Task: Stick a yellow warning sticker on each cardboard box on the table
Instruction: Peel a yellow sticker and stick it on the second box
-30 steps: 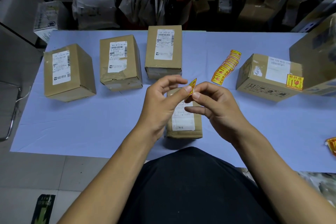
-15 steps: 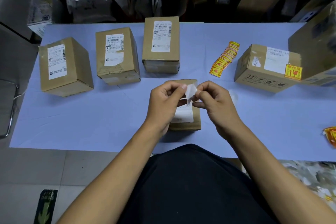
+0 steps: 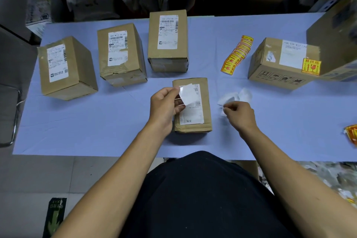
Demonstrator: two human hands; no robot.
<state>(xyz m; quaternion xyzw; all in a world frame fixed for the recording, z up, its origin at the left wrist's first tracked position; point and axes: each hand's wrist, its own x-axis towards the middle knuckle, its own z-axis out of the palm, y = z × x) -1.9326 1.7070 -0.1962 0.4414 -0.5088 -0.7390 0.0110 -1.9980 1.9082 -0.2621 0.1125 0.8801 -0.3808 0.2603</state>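
Both forearms reach forward. The left hand [image 3: 165, 104] pinches a white slip between thumb and fingers; the right hand [image 3: 240, 114] is curled, fingertips together.

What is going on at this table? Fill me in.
A person is labelling brown cardboard boxes. The left hand pinches a peeled sticker, white side up, over the small near box. The right hand is at the white backing scraps. Only the right-hand box shows a yellow warning sticker.
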